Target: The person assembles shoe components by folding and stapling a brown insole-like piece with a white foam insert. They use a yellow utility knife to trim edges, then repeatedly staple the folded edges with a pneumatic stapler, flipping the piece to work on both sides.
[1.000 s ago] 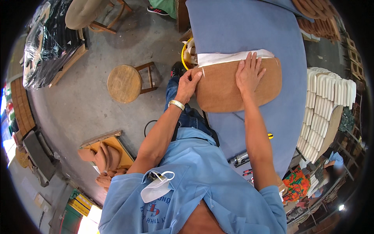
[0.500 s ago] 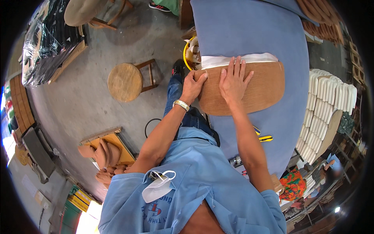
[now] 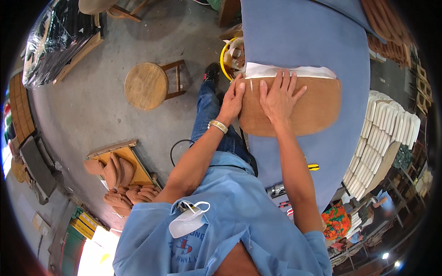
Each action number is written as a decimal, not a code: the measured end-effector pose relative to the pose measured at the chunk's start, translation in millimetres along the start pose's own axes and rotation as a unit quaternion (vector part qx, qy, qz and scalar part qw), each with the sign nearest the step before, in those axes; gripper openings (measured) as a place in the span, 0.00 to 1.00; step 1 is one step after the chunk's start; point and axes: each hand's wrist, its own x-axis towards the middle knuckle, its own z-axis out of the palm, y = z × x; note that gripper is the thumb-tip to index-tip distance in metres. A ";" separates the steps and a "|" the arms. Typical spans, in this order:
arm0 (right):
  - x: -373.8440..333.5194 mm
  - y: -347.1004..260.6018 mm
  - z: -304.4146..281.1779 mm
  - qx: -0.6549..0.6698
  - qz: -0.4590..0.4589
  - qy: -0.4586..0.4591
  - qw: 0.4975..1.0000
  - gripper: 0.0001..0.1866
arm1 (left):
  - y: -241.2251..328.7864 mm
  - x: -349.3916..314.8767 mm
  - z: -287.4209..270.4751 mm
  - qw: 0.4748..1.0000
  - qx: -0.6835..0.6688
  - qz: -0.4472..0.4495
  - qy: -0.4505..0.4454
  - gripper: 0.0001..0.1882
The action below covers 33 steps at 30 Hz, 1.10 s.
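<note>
A flat brown panel with rounded corners [image 3: 317, 103], its surface like fabric or wood grain, lies on the blue-covered table [image 3: 304, 37]. White sheet material [image 3: 267, 70] sticks out along its far edge. My left hand [image 3: 231, 101] grips the panel's far left corner, thumb by the top and fingers at the edge, partly hidden. Flat on the panel rests my right hand [image 3: 279, 99], fingers spread, their tips reaching the white material. Nearer me, a yellow cutter [image 3: 313, 167] lies beside my right forearm.
Left of the table stands a yellow-rimmed bin [image 3: 223, 60] of scraps. A round wooden stool [image 3: 146, 86] is on the floor. Brown shaped pieces [image 3: 119, 170] sit at lower left. Stacked white pads [image 3: 368, 142] stand to the right. A dark tool [image 3: 276, 189] lies near my right elbow.
The view has shifted a little. My left hand has slid slightly left on the panel, its fingers farther up at the corner. My right hand stays flat in place.
</note>
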 end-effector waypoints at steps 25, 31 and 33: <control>-7.0 0.5 4.7 0.014 -0.012 0.027 0.999 0.34 | -4.5 -8.1 2.1 0.998 -0.050 0.026 -0.002 0.34; -15.0 -1.0 -0.9 0.060 0.004 0.034 0.998 0.27 | 0.0 -11.8 8.7 0.995 0.073 0.050 0.039 0.31; -13.3 3.8 -13.6 0.086 0.013 0.050 0.995 0.26 | 16.9 -17.6 16.7 0.991 0.100 0.059 0.068 0.29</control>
